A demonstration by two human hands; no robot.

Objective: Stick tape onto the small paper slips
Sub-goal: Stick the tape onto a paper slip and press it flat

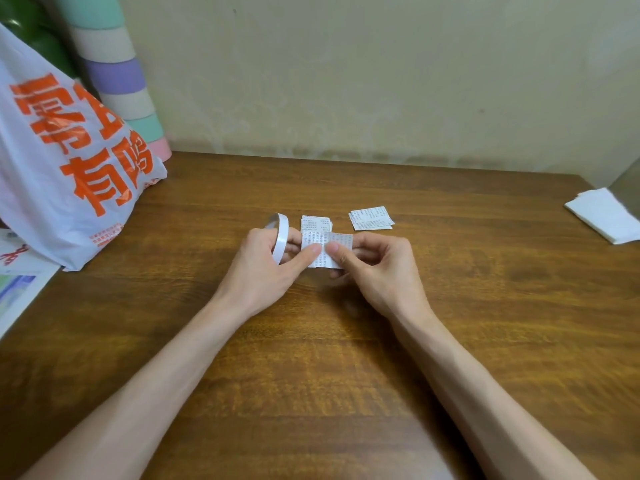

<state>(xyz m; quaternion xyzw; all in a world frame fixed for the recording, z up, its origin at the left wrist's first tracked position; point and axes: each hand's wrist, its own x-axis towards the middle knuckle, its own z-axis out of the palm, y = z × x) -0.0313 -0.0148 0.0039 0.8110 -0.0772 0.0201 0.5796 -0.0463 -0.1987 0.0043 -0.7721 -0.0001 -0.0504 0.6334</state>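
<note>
Two bare arms reach in from 6 o'clock over the brown table (346, 358). Both hands meet in the middle. The left hand (266, 268) has the tape roll (280, 242) hooked over its fingers, and its thumb pinches the paper slip (325, 249). The right hand (377, 268) pinches the same slip from the 3 o'clock side. A slip pile (316, 223) lies at 12 o'clock, a second pile (371, 218) at 1 o'clock. I think the tape could go on crooked or wrinkly if the thin slip bends.

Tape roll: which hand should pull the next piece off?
Probably the right hand: the tape roll sits round fingers of the left hand, while the right pinches only the paper slip beside it.
</note>
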